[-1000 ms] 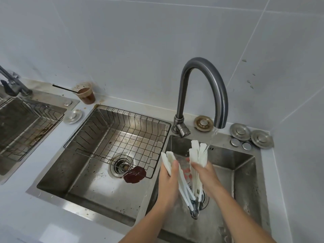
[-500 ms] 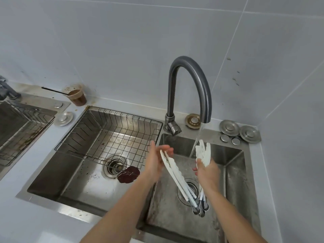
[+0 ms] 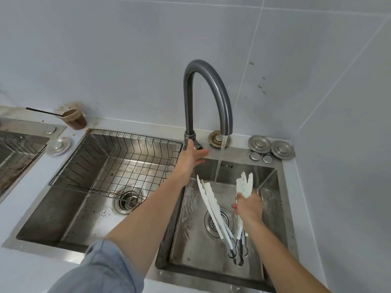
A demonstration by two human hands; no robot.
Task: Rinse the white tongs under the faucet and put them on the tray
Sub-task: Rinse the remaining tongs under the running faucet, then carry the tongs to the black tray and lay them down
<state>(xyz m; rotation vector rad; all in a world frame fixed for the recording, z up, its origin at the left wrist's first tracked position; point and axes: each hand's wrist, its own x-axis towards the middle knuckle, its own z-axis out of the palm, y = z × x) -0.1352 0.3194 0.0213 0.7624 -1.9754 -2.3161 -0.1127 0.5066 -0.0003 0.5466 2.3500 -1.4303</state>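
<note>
My right hand [image 3: 248,206] grips a bunch of white tongs [image 3: 245,186] over the right sink basin [image 3: 190,246]. Their serrated white tips fan upward, with one splayed arm [image 3: 208,199] leaning left, and their metal ends hang near the drain. Water runs from the dark curved faucet [image 3: 208,85] in a thin stream that falls between the spread white arms. My left hand [image 3: 190,159] is stretched out to the faucet's base, fingers apart, touching or nearly touching the handle there. It holds nothing.
A wire basket [image 3: 118,163] sits in the left basin, above its drain [image 3: 127,199]. A brown cup [image 3: 75,119] with a black stirrer stands at the back left. Metal sink plugs [image 3: 271,148] lie behind the right basin. Another sink with a rack [image 3: 17,153] is at far left.
My left hand let go of the tongs and moved up to the faucet's base. My right hand now holds all the tongs alone, lower in the basin.
</note>
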